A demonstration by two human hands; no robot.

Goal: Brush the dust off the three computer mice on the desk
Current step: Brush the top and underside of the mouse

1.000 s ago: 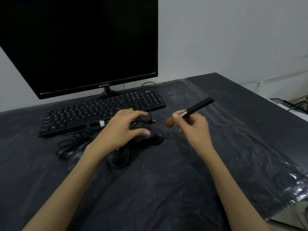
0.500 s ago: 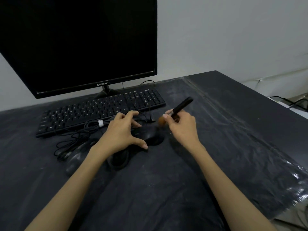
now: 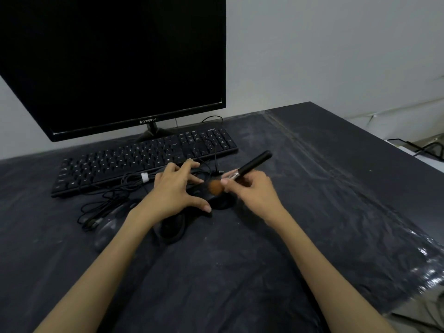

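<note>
The desk is dark and covered with clear plastic film. Its right edge runs diagonally from the far corner toward the near right, and the broad stretch right of the hands lies open; the near middle between the forearms is open too. The left and far side is crowded: a monitor stands at the back, a keyboard lies in front of it, and a tangle of cables sits between keyboard and mice.

The left hand has its fingers spread wide and arched, fingertips down near the cables and the thumb stretched to the near side of the right mouse; it seems to steady that mouse, though the contact is hard to make out against the dark surface. The right hand pinches a brush between thumb and fingertips just behind the ferrule, the black handle slanting up and to the right. The brown bristle head points down-left and sits on or just above the top of the right mouse.

Three mice show, in a row running from near left to far right: a left mouse, greyish and blurred, beside the cables; a middle mouse, black, partly under the left wrist; and the right mouse under the brush. One brush, one keyboard, one monitor.
</note>
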